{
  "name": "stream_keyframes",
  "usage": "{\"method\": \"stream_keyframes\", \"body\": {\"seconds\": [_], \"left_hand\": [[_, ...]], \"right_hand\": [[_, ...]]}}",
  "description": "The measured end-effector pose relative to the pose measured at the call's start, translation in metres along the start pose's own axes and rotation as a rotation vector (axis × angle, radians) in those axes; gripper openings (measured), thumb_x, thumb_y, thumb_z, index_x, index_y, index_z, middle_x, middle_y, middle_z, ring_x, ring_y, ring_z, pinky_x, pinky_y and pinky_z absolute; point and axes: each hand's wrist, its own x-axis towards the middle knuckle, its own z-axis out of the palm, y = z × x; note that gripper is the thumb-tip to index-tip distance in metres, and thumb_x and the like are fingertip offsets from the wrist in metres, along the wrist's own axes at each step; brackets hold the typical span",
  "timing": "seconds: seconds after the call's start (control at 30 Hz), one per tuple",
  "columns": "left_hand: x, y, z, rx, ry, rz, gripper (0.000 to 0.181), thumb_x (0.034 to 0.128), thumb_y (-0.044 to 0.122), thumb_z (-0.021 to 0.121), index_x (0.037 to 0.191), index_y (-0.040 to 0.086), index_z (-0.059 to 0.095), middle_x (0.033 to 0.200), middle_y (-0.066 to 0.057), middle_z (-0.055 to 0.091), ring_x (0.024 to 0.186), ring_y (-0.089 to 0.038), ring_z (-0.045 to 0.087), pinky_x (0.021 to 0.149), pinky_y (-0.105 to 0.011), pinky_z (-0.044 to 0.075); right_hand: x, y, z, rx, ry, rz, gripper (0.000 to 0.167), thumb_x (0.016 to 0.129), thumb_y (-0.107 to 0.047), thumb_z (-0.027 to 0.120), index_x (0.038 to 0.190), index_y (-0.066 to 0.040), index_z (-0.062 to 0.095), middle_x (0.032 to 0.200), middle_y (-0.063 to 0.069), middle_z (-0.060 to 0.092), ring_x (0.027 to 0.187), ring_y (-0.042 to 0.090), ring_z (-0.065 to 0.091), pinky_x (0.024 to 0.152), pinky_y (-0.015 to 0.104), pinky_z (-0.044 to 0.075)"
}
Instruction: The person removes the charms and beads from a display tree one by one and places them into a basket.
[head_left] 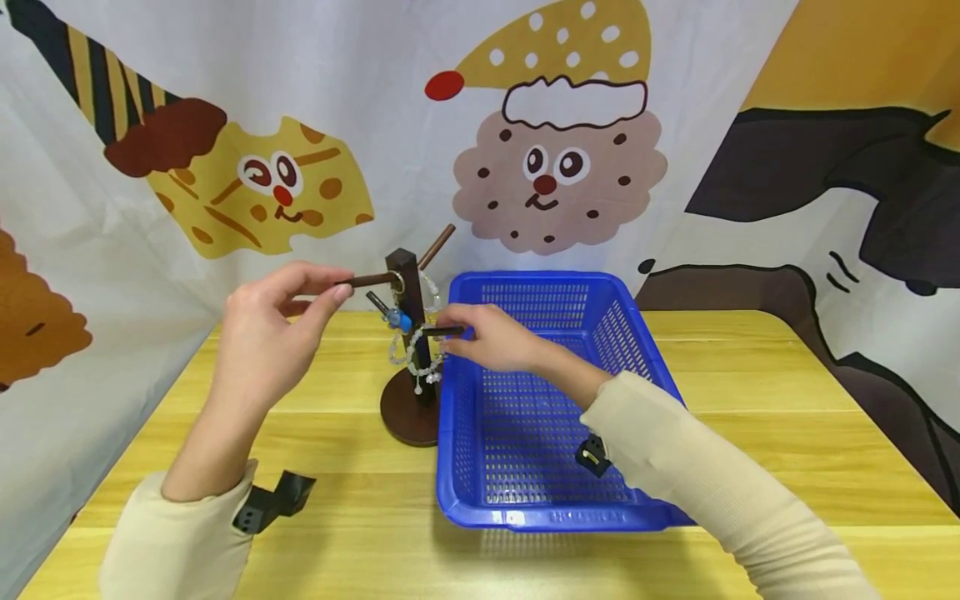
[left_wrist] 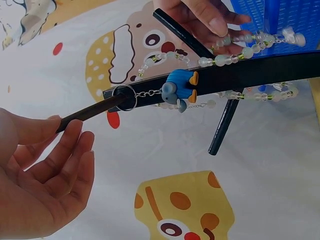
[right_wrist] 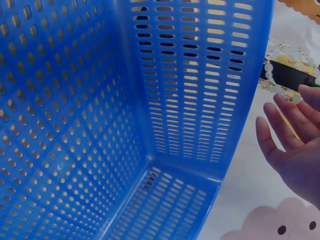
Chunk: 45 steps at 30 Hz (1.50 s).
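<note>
A dark wooden stand (head_left: 408,412) with several pegs stands beside a blue basket (head_left: 555,518). My left hand (head_left: 273,333) pinches the end of its upper left peg (left_wrist: 92,112) between thumb and fingers. On that peg hangs a keychain ring with a blue figure (left_wrist: 180,85), resting against the post (left_wrist: 250,70). Beaded bracelets (left_wrist: 220,60) hang from other pegs, one with a flower-like charm (head_left: 432,377). My right hand (head_left: 495,337) is at the front right peg, thumb and fingertips on a bracelet's beads (right_wrist: 295,98); its exact grip is partly hidden.
The basket's perforated wall (right_wrist: 190,100) rises close to the right hand and the stand. Another peg (head_left: 437,247) points up at the back. A cloth with printed cartoon figures (head_left: 405,125) hangs behind the wooden table (head_left: 352,500).
</note>
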Motion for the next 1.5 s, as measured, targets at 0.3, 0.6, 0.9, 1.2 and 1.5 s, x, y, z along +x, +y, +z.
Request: {"method": "stream_keyframes", "body": {"seconds": [0.3,0.6,0.9,1.2,1.5], "left_hand": [[0.0,0.0,0.0,0.003,-0.005,0.021,0.016,0.0876,0.015,0.062,0.096,0.004,0.069,0.089,-0.007,0.068,0.08,-0.007,0.061,0.068,-0.009,0.042],[0.0,0.001,-0.001,0.004,-0.009,0.024,0.016,0.0877,0.015,0.062,0.096,0.003,0.069,0.09,-0.008,0.068,0.082,-0.018,0.063,0.068,-0.008,0.041],[0.001,0.001,-0.001,0.004,-0.004,0.028,0.015,0.087,0.014,0.063,0.096,0.003,0.07,0.089,-0.008,0.068,0.081,-0.016,0.063,0.07,-0.008,0.041],[0.0,0.001,-0.002,-0.001,-0.014,0.017,0.016,0.0873,0.016,0.063,0.096,0.004,0.07,0.089,-0.008,0.068,0.082,-0.016,0.062,0.071,-0.007,0.041],[0.0,0.001,-0.002,0.005,-0.013,0.01,0.017,0.0873,0.016,0.063,0.097,0.005,0.07,0.09,-0.008,0.068,0.082,-0.016,0.062,0.071,-0.007,0.041]], "right_hand": [[-0.004,0.0,-0.005,0.065,0.01,0.012,0.008,0.085,-0.01,0.064,0.093,-0.007,0.062,0.08,0.0,0.062,0.071,0.011,0.055,0.067,0.026,0.045],[-0.011,0.0,-0.018,0.207,-0.007,-0.003,0.006,0.085,-0.003,0.062,0.091,-0.002,0.061,0.075,0.005,0.065,0.067,0.011,0.058,0.061,0.026,0.045],[-0.018,-0.003,-0.034,0.311,-0.037,-0.023,0.003,0.087,0.001,0.058,0.089,0.0,0.06,0.082,0.009,0.067,0.077,0.023,0.063,0.07,0.029,0.051],[-0.025,-0.004,-0.048,0.309,-0.053,-0.048,0.004,0.087,-0.003,0.06,0.089,0.001,0.06,0.083,0.003,0.067,0.079,0.019,0.063,0.072,0.031,0.05],[-0.034,-0.002,-0.058,0.293,-0.067,-0.049,0.003,0.088,-0.003,0.059,0.088,-0.002,0.062,0.082,0.002,0.064,0.076,0.022,0.061,0.07,0.037,0.05]]}}
